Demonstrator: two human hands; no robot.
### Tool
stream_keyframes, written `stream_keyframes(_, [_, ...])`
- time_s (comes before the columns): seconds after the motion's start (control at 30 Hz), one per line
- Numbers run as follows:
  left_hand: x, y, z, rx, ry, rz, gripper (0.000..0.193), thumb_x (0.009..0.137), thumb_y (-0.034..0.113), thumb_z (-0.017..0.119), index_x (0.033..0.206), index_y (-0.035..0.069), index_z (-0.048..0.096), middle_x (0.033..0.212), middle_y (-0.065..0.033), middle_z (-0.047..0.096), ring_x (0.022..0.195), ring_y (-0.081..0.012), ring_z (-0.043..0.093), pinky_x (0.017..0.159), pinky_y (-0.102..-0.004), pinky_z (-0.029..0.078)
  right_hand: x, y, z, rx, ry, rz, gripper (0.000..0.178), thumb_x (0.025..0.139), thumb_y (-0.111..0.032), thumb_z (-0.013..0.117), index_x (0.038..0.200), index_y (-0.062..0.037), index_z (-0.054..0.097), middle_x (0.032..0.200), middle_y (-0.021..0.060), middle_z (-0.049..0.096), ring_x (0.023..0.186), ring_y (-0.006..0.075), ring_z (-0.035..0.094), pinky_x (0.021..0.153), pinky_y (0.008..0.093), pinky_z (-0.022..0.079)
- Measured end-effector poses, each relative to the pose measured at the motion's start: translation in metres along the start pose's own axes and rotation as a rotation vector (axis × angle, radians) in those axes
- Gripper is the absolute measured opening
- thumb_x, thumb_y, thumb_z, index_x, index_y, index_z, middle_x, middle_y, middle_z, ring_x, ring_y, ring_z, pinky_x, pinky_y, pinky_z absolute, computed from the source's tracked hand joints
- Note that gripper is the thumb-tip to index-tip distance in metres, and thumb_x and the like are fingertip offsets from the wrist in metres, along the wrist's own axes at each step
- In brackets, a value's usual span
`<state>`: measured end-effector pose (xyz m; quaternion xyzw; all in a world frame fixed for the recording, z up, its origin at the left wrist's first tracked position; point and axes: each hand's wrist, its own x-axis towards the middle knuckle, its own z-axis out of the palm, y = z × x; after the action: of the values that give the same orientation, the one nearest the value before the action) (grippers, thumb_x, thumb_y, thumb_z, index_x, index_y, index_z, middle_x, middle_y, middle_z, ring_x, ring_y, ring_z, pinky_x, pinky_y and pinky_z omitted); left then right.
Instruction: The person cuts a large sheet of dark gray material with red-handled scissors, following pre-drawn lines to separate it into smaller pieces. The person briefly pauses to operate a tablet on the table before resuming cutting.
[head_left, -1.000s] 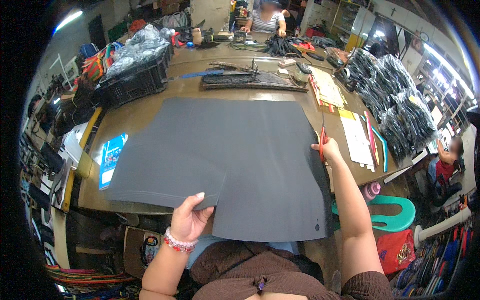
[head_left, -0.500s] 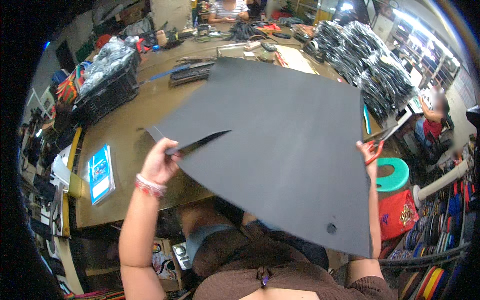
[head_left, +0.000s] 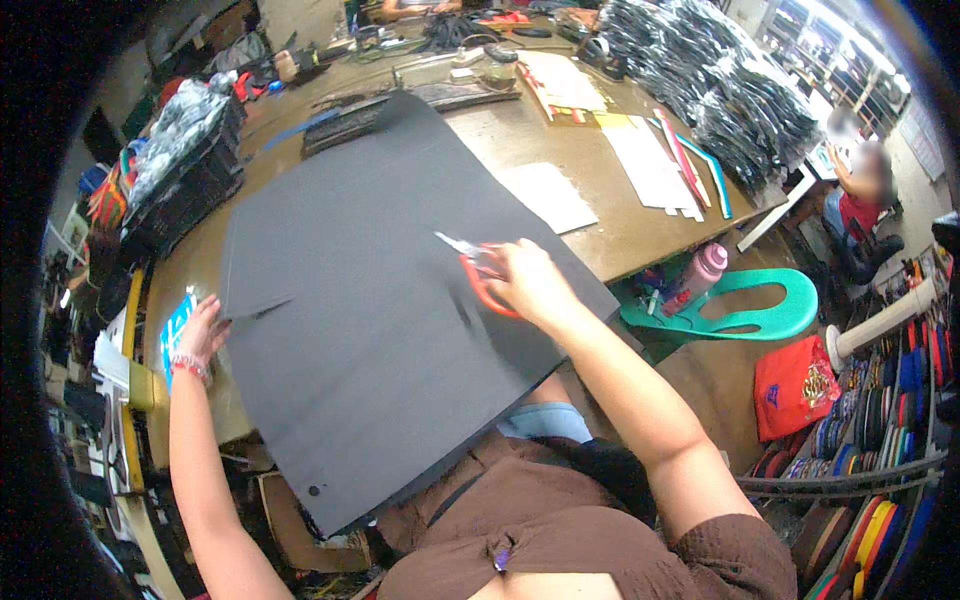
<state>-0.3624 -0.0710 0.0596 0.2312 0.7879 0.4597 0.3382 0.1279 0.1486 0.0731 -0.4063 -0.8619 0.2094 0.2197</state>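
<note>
A large dark grey sheet (head_left: 380, 340), its exact material unclear, lies over the near edge of the table and partly across my lap. Its far corner curls up, and a small round hole shows near its lowest corner. At the sheet's left edge, beside a short slit, my left hand (head_left: 205, 332) grips the border with its fingers. My right hand (head_left: 528, 285) is closed round the red handles of a pair of scissors (head_left: 482, 268) above the middle of the sheet. The scissor blades point to the far left.
A black crate (head_left: 185, 185) of plastic-wrapped goods stands at the left, by a blue packet (head_left: 178, 325). White card pieces (head_left: 550, 195) lie beyond the sheet. Plastic-wrapped bundles (head_left: 710, 90) are piled at the far right. A green stool (head_left: 770, 305) holds a pink bottle (head_left: 700, 270).
The sheet has shifted left and turned. My right hand, with the scissors, has left the sheet's right edge and come over its middle. My left hand has moved left.
</note>
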Motion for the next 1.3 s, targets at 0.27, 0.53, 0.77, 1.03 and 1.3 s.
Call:
stream_keyframes(0.27, [-0.011,-0.057,0.011,0.293,0.132,0.169,0.047,0.084,0.028,0.054,0.124,0.008,0.041,0.123,-0.0102,0.044,0.112,-0.0225,0.041,0.091,-0.0347,0.034,0.014,0.181,-0.089,-0.14,1.001,0.02,0.025,0.079,-0.012,0.054,0.098,0.0029,0.053,0.095,0.0148,0.054,0.091,0.0262,0.051,0.081,0.0342,0.04])
stream_keyframes(0.53, [0.0,-0.084,0.03,0.267,0.448,0.444,0.033,0.088,0.023,0.048,0.11,0.0,0.053,0.11,-0.0082,0.054,0.103,-0.0161,0.047,0.092,-0.028,0.033,-0.051,0.374,-0.135,-0.434,0.303,1.12,0.069,0.064,-0.032,0.072,0.119,-0.0112,0.036,0.121,0.018,0.039,0.112,0.036,0.041,0.09,0.0466,0.038])
stream_keyframes(0.77, [-0.005,-0.086,0.031,0.319,0.455,0.475,0.031,0.087,0.017,0.049,0.113,-0.001,0.051,0.112,-0.0086,0.052,0.104,-0.0159,0.046,0.092,-0.0276,0.032,-0.08,0.376,-0.222,-1.24,-0.056,1.285,0.046,0.084,-0.024,0.046,0.128,-0.0172,0.035,0.14,0.0174,0.017,0.125,0.0396,0.02,0.092,0.0658,0.018])
stream_keyframes(1.03, [0.003,-0.09,0.03,0.359,0.46,0.537,0.03,0.086,0.014,0.049,0.113,0.0,0.051,0.111,-0.0077,0.053,0.103,-0.0155,0.047,0.091,-0.0266,0.034,-0.192,0.392,-0.304,-0.367,0.483,1.283,0.058,0.056,-0.025,0.079,0.094,0.0108,0.053,0.082,0.0181,0.06,0.07,0.021,0.059,0.056,0.0353,0.048])
stream_keyframes(1.3, [0.006,-0.094,0.028,0.237,0.403,0.559,0.03,0.087,0.016,0.05,0.113,0.001,0.051,0.107,-0.0062,0.055,0.095,-0.0124,0.051,0.086,-0.0244,0.037,-0.272,0.393,-0.301,-0.436,0.608,1.28,0.05,0.057,-0.027,0.078,0.088,0.0072,0.06,0.085,0.0164,0.063,0.073,0.0219,0.062,0.067,0.0329,0.048])
